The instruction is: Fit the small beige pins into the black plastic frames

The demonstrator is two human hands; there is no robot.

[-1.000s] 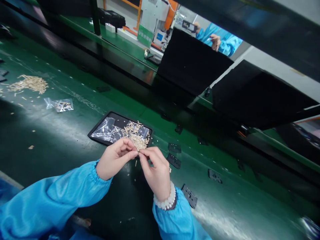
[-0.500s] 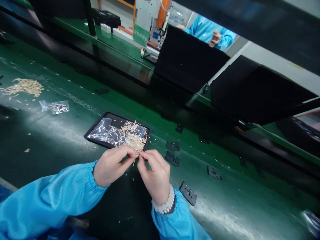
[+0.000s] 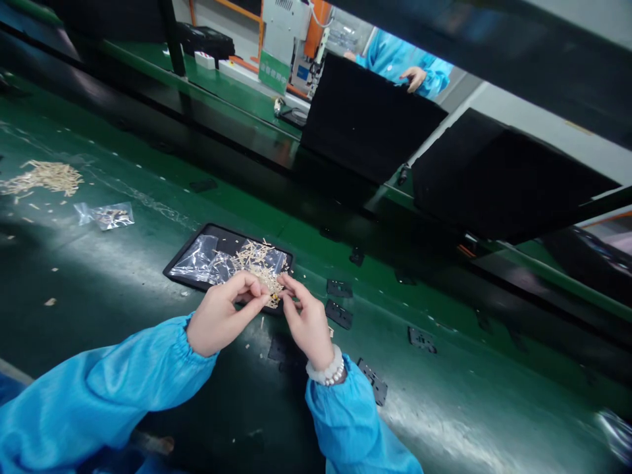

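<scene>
My left hand [image 3: 228,315] is closed in a pinch over the near edge of a black tray [image 3: 185,264], with a tiny gold-coloured piece [image 3: 275,299] at its fingertips. My right hand [image 3: 307,322], wearing a pale bead bracelet [image 3: 326,368], faces it from the other side. Its thumb and a finger are bent together beside the piece, and what they grip is too small to make out. Under and behind the fingers lies a heap of small beige strips [image 3: 257,258] in the tray. Clear plastic bags [image 3: 200,260] fill the tray's left part.
Another pile of beige strips [image 3: 49,176] and a clear bag with small parts [image 3: 114,216] lie on the green bench at left. Several flat black plates [image 3: 422,339] are scattered at right. Black panels [image 3: 370,118] stand beyond, with a co-worker's hand [image 3: 415,78] behind.
My hands have drawn slightly apart at the fingertips, and the gold-coloured piece now shows between them. A dark plate shows below my right hand. The co-worker's hand has lowered towards the panel.
</scene>
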